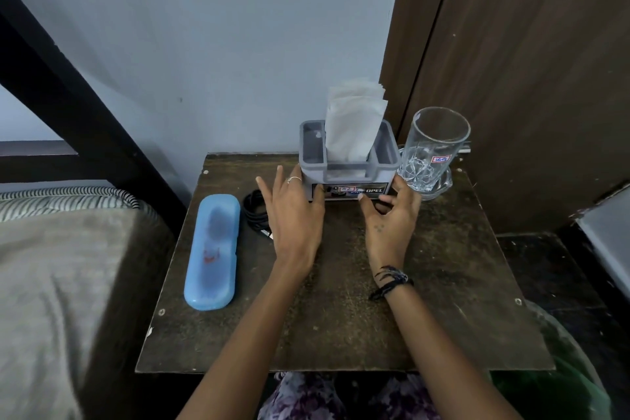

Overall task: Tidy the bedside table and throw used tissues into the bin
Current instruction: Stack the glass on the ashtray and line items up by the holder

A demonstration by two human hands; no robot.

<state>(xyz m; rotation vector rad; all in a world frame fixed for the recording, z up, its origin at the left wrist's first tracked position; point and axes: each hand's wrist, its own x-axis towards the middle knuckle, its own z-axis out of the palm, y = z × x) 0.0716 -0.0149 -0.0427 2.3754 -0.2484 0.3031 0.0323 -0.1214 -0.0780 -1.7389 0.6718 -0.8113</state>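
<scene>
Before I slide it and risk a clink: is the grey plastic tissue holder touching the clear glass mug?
Cannot tell. In the head view the grey plastic tissue holder and clear glass mug overlap with no visible gap, but the right hand covers their bases.

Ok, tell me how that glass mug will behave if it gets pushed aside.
The mug is clear cut glass with a thick base, so it is probably heavy for its size and breakable. It stands upright and tall, so a push near the rim might tip it; a push low down would likely slide it. It sits close to the tissue holder, so it may knock against that.
</scene>
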